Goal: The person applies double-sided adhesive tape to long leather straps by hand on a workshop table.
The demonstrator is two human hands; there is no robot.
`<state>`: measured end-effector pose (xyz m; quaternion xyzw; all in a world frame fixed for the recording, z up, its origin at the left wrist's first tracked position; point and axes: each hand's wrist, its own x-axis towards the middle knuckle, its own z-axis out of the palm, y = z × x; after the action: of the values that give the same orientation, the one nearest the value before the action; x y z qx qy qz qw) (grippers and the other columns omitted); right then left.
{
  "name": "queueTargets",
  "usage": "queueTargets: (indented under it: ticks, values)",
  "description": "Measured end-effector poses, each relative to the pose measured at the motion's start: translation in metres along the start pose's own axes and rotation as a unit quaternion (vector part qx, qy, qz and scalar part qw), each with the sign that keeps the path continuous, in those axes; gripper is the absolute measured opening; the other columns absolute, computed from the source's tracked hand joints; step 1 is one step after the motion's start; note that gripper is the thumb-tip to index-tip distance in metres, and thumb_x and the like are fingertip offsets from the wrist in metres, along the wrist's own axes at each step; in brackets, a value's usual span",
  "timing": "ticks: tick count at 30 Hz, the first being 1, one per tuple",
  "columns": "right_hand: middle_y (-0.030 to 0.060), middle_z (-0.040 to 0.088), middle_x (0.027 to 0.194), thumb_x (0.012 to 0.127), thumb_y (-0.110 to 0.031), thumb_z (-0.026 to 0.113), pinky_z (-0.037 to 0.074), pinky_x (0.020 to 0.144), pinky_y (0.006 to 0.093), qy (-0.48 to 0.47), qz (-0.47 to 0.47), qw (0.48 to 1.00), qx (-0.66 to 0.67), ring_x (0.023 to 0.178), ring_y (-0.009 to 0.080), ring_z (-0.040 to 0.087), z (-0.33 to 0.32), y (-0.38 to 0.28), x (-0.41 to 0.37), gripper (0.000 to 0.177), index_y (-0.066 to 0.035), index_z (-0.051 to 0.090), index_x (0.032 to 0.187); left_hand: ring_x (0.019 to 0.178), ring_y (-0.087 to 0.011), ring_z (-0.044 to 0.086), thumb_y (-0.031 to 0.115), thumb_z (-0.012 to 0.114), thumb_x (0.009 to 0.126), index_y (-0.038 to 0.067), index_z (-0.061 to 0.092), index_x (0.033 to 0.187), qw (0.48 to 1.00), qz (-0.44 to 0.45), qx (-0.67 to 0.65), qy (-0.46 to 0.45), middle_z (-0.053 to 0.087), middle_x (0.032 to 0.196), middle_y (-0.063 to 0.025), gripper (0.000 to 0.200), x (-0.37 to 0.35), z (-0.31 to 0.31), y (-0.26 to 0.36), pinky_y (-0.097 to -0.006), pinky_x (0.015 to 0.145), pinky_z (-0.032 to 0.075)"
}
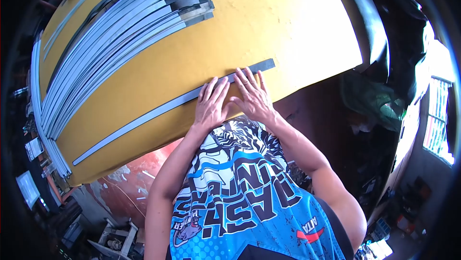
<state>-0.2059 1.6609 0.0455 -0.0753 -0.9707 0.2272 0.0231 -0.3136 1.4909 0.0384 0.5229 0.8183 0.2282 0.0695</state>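
A long narrow strip, pale with dark edges and a dark grey right end, lies across the yellow tabletop near its front edge. My left hand rests on the strip with its fingers stretched out. Just right of it, my right hand lies on the strip close to the dark end, palm down and fingers spread. Neither hand is wrapped around anything. The two hands nearly meet at the thumbs.
Many similar pale strips lie bundled at the table's upper left, their ends dark or tan. More strips run along the left edge. A wooden stool stands on the floor at lower left. A barred window is at the right.
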Motion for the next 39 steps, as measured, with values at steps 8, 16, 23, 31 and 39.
queueTargets:
  ticks: [8,16,23,31,39]
  values:
    - [0.0238,0.03,0.16,0.098,-0.036,0.057,0.009,0.123,0.056,0.015,0.014,1.0,0.01,0.152,0.0411,0.018,-0.003,-0.004,0.007,0.068,0.008,0.04,0.147,0.153,-0.0361,0.018,0.042,0.059,0.092,-0.002,0.034,0.153,0.977,-0.202,0.064,0.024,0.027,0.163,-0.0182,0.079,-0.085,-0.022,-0.035,-0.057,0.122,0.008]
    - [0.0247,0.027,0.161,0.094,-0.034,0.064,0.012,0.124,0.0526,0.019,-0.004,0.998,-0.056,0.152,0.0375,0.02,0.014,-0.009,0.003,0.077,0.006,0.032,0.151,0.152,-0.0332,0.022,0.049,0.059,0.092,-0.003,0.032,0.153,0.993,-0.109,0.005,0.032,0.028,0.163,-0.0171,0.084,-0.03,0.013,-0.006,-0.0521,0.124,0.012]
    - [0.0262,0.022,0.162,0.102,-0.045,0.049,0.011,0.124,0.0534,0.018,-0.014,0.992,-0.121,0.153,0.0399,0.017,0.023,0.004,-0.005,0.077,0.007,0.026,0.154,0.154,-0.0327,0.019,0.053,0.054,0.095,0.001,0.028,0.156,0.957,-0.276,0.068,0.065,0.025,0.164,-0.0166,0.084,-0.149,-0.032,-0.077,-0.0569,0.122,0.011]
    - [0.0242,0.021,0.163,0.103,-0.057,0.038,0.013,0.124,0.0511,0.057,0.146,0.956,-0.248,0.153,0.0378,0.017,0.041,0.005,-0.001,0.081,0.006,0.028,0.154,0.154,-0.0346,0.017,0.049,0.049,0.097,0.001,0.021,0.158,0.914,-0.369,0.132,0.109,0.021,0.165,-0.0173,0.082,-0.276,-0.098,-0.176,-0.0597,0.122,0.006]
    - [0.0276,0.027,0.16,0.102,-0.063,0.033,0.025,0.119,0.0536,0.037,0.411,0.866,-0.282,0.146,0.0446,0.03,0.051,0.036,0.038,0.086,0.007,0.03,0.152,0.153,-0.0326,0.021,0.053,0.045,0.098,0.005,0.023,0.159,0.881,-0.425,0.18,0.106,0.025,0.165,-0.0143,0.08,-0.396,-0.17,-0.275,-0.0609,0.121,0.003]
